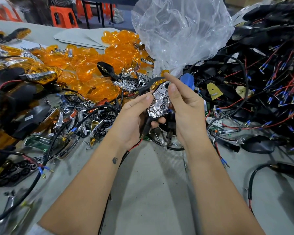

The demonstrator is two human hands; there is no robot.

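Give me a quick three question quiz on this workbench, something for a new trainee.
1. What do the left hand and right hand hold together? A) a screwdriver B) a chrome reflector C) a roll of tape
2. True or false: the clear bag lies flat under the left hand.
3. Fill in: the loose lenses piled beyond the left hand are ____ in colour.
Key: 1 B. 2 False; the bag rises beyond the hands. 3 Orange.

bare table (153, 192) near (open), amber lenses (85, 65) left; wired housings (270, 73) right
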